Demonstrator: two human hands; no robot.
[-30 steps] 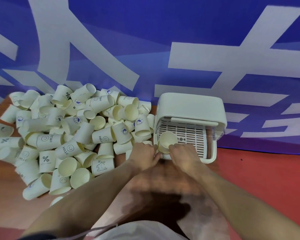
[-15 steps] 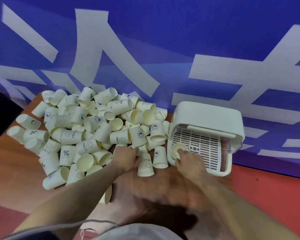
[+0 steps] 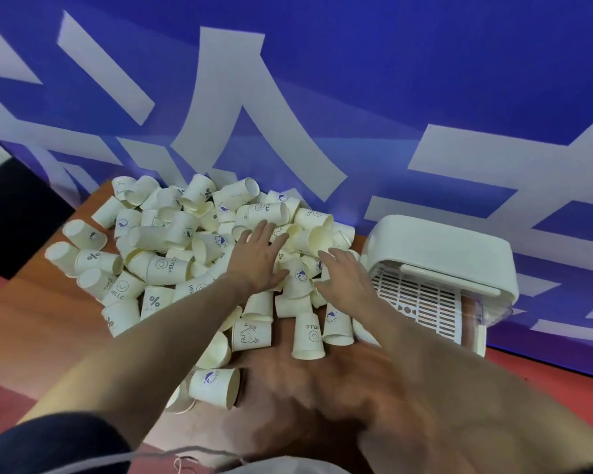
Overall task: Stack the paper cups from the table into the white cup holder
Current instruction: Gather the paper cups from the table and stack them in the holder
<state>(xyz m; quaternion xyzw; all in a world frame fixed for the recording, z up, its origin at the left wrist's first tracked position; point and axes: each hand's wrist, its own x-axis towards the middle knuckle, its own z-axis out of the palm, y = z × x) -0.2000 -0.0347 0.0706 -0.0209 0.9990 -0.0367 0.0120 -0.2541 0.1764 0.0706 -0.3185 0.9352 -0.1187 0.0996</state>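
The paper cups (image 3: 199, 254) heaped on the tabletop (image 3: 31, 323) beside the white cup holder (image 3: 439, 248) look to me light, thin-walled and easy to crush or send rolling, so I'd take one lightly round its side wall near the stiffer rim, not squeeze the middle. My left hand (image 3: 257, 258) lies spread flat, fingers straight, on top of the heap, grasping nothing. My right hand (image 3: 343, 278) is likewise released, fingers extended, just beside an upturned cup (image 3: 297, 278) that stands between the two hands.

Left hand (image 3: 258, 261) and right hand (image 3: 343, 278) reach forward, fingers spread.
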